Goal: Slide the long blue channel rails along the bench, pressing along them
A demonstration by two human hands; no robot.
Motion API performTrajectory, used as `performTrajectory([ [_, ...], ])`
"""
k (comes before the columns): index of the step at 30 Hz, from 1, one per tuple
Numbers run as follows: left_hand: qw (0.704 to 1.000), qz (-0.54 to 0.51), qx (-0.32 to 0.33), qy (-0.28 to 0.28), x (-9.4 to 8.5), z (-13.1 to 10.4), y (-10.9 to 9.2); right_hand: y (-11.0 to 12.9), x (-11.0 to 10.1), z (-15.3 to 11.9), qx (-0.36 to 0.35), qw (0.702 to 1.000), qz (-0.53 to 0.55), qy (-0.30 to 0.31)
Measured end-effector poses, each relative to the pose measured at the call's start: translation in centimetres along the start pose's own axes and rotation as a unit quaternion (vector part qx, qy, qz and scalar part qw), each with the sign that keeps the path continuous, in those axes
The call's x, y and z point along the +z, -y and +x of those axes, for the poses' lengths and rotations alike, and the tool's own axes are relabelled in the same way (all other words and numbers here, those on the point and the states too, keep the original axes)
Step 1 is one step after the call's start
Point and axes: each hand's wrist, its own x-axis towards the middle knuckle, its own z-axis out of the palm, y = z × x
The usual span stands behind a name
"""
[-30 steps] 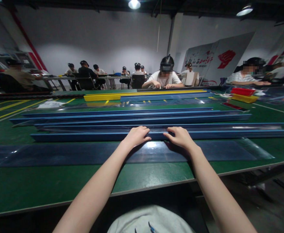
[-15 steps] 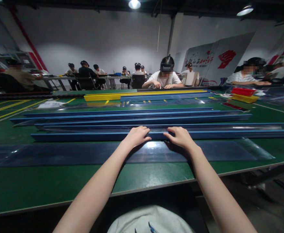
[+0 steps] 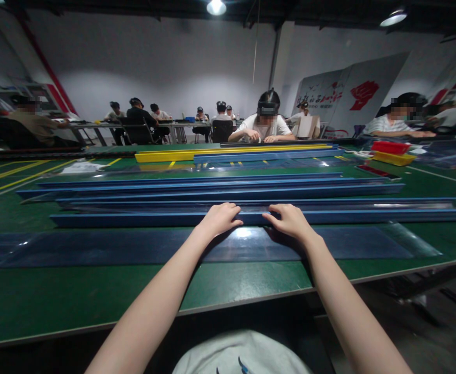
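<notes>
A long blue plastic channel strip (image 3: 134,220) lies across the green table (image 3: 251,285). My left hand (image 3: 222,217) is closed over its near wall, thumb on the near face and fingers over the top edge. A short way to the right, my right hand (image 3: 289,219) grips the same strip in the same manner. The fingertips of both hands are partly hidden behind the wall. Under my wrists a flat, clear plastic sleeve (image 3: 114,246) stretches along the table's near side.
Behind the held strip lie several more blue channel strips (image 3: 212,194). Farther back are a yellow strip (image 3: 165,156), a phone (image 3: 378,172), a red bin (image 3: 390,147) and a yellow bin (image 3: 395,158). A co-worker (image 3: 262,127) sits across the table.
My hands and the strips have stayed in place. Only the co-worker across the table has shifted a hand slightly.
</notes>
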Motion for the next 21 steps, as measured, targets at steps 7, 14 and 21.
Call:
performTrajectory([
  [7,1.0,0.002,0.0,0.001,0.15,0.01,0.01,-0.11,0.08,0.01,-0.002,1.0,0.004,-0.002],
  [14,1.0,0.001,-0.001,0.002,0.07,0.02,0.0,-0.12,0.1,0.04,-0.003,1.0,0.007,-0.003],
  [21,1.0,0.002,0.0,0.0,0.07,-0.01,-0.02,-0.07,0.08,0.03,-0.001,1.0,0.004,-0.005],
])
